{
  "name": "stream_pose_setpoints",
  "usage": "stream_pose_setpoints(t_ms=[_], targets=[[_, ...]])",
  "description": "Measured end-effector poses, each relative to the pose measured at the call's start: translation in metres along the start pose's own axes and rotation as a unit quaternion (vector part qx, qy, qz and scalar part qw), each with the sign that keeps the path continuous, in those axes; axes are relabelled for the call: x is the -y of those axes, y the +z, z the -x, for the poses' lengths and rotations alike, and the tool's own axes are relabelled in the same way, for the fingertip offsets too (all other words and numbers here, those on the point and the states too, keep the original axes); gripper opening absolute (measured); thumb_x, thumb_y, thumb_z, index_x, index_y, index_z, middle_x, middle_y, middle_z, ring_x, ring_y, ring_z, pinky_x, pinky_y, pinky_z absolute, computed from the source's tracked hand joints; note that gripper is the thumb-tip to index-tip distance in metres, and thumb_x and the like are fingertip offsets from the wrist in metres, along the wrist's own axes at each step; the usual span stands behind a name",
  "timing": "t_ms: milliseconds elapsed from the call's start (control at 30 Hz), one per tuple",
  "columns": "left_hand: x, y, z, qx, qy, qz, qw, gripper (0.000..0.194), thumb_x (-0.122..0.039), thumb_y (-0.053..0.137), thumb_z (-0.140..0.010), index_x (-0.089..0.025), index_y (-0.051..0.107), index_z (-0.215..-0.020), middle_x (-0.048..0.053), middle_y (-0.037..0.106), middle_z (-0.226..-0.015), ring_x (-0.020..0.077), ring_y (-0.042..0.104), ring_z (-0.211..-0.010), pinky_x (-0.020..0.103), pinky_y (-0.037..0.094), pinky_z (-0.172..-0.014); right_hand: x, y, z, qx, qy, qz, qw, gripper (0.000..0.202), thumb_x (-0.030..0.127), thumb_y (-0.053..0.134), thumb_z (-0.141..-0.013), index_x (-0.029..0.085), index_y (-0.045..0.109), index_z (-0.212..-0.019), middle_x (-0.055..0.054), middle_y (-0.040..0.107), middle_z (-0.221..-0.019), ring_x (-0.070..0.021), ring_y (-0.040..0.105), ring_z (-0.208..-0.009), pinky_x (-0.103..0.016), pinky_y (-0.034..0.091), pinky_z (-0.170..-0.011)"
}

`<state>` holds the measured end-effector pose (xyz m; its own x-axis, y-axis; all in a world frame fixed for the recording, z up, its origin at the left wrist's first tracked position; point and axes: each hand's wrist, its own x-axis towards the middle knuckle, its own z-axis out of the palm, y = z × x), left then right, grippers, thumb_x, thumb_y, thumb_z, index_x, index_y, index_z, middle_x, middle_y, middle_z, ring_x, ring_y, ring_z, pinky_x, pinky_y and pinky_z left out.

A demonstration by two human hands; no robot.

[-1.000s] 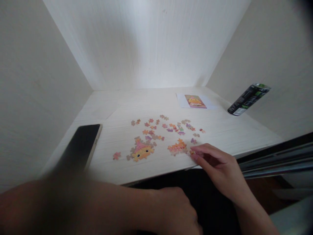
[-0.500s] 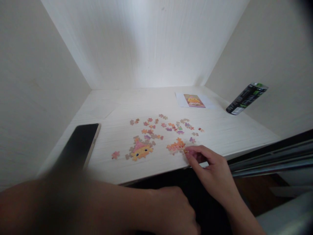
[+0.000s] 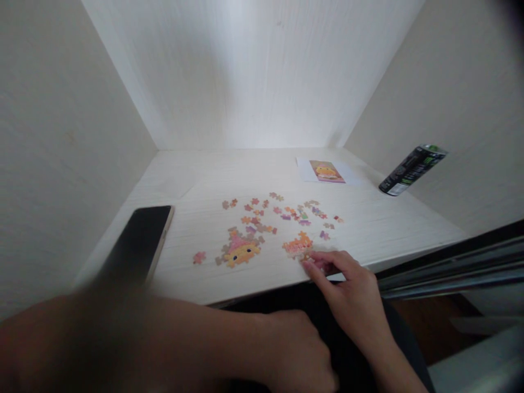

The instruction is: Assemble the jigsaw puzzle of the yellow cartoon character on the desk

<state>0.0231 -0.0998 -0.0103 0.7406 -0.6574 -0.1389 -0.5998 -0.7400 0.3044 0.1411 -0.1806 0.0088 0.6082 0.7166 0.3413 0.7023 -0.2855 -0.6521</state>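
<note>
I have the right hand (image 3: 352, 297) pinching a small yellowish-brown jigsaw piece (image 3: 306, 257), a joined orange-and-pink jigsaw section (image 3: 297, 245) just beyond its fingertips; the left hand's (image 3: 297, 349) fingers I can't read.

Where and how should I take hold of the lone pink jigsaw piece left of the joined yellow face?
Probably best pinched from above, across opposite outer edges, coming in from its left: the pink jigsaw piece lies flat and thin on the white tabletop, apart from the yellow-face section to its right.
</note>
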Motion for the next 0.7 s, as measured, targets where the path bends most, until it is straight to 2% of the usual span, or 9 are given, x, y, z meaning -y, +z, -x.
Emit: stream_pose_setpoints(t_ms=[133,267,467,567,700], targets=[[-0.001,-0.006,0.000,0.017,-0.002,-0.004,1.000,0.010,-0.026,0.058,-0.083,-0.019,0.065,-0.079,-0.001,0.062,-0.062,0.0170,0.061,-0.058,0.030,0.023,-0.034,0.002,0.000,-0.001,0.003,-0.027,0.021,0.999,0.013,0.036,0.066,-0.086,0.025,0.069,-0.092,-0.004,0.066,-0.080,-0.0219,0.061,-0.076,-0.038,0.047,-0.073],[-0.002,-0.013,0.000,0.050,-0.006,-0.006,0.999,0.012,-0.026,0.056,-0.084,-0.019,0.066,-0.085,0.000,0.064,-0.066,0.0180,0.062,-0.062,0.030,0.023,-0.035,0.004,0.002,0.000,-0.010,-0.018,0.023,1.000,0.015,0.037,0.063,-0.088,0.024,0.068,-0.087,-0.004,0.066,-0.079,-0.0214,0.059,-0.074,-0.038,0.046,-0.071],[-0.002,-0.012,0.001,0.057,-0.010,-0.005,0.998,0.015,-0.025,0.054,-0.084,-0.019,0.067,-0.089,0.001,0.063,-0.067,0.0197,0.064,-0.065,0.030,0.023,-0.036,0.004,0.004,-0.002,-0.011,-0.045,0.040,0.998,0.010,0.031,0.063,-0.088,0.023,0.067,-0.083,-0.003,0.064,-0.078,-0.0211,0.057,-0.074,-0.037,0.045,-0.071],[-0.002,-0.012,0.001,0.060,-0.011,-0.011,0.998,0.016,-0.024,0.052,-0.086,-0.019,0.067,-0.089,0.001,0.063,-0.068,0.0195,0.064,-0.067,0.031,0.025,-0.037,0.004,0.004,-0.002,-0.014,-0.048,0.029,0.998,0.005,0.027,0.064,-0.087,0.023,0.067,-0.088,-0.004,0.065,-0.084,-0.0206,0.059,-0.077,-0.037,0.046,-0.072],[-0.002,-0.015,0.001,0.072,-0.009,-0.010,0.997,0.017,-0.024,0.051,-0.086,-0.019,0.066,-0.090,0.001,0.063,-0.068,0.0195,0.064,-0.068,0.031,0.024,-0.038,0.004,0.006,-0.003,-0.030,-0.047,0.029,0.998,0.013,0.027,0.066,-0.086,0.024,0.070,-0.098,-0.005,0.065,-0.098,-0.0204,0.061,-0.082,-0.037,0.049,-0.076]])
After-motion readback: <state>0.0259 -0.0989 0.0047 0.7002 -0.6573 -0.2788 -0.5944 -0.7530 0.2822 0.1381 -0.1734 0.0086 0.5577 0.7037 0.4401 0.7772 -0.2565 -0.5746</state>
